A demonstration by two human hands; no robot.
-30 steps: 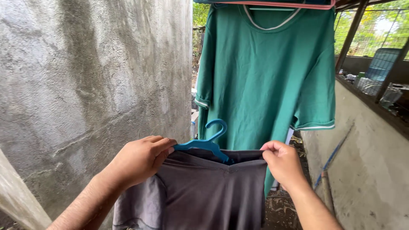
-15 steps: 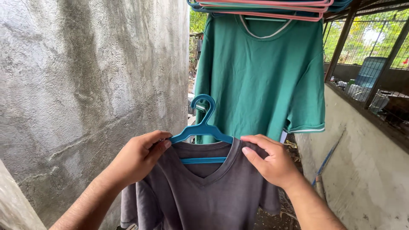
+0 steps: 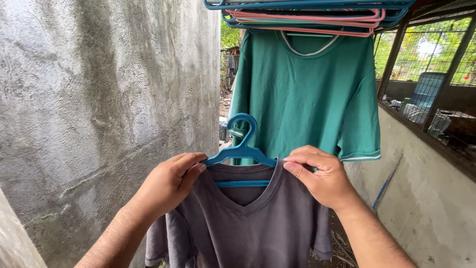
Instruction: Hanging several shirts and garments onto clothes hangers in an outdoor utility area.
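Shirt (image 3: 248, 223), grey, hangs on blue hanger (image 3: 241, 149) between left hand (image 3: 168, 183) and right hand (image 3: 320, 178), each grip pinching a shoulder

A dark grey V-neck T-shirt (image 3: 248, 223) hangs on a blue plastic hanger (image 3: 241, 149), front facing the camera, sleeves drooping. The hanger sits upright inside the neckline, its hook rising above the collar and its crossbar showing through the V.

At the lower centre of the frame, a blue hanger (image 3: 241, 151) is carrying a grey V-neck shirt (image 3: 248, 223). At the top, a stack of pink and blue hangers (image 3: 307, 15) is holding a green shirt (image 3: 305, 99) hanging below.
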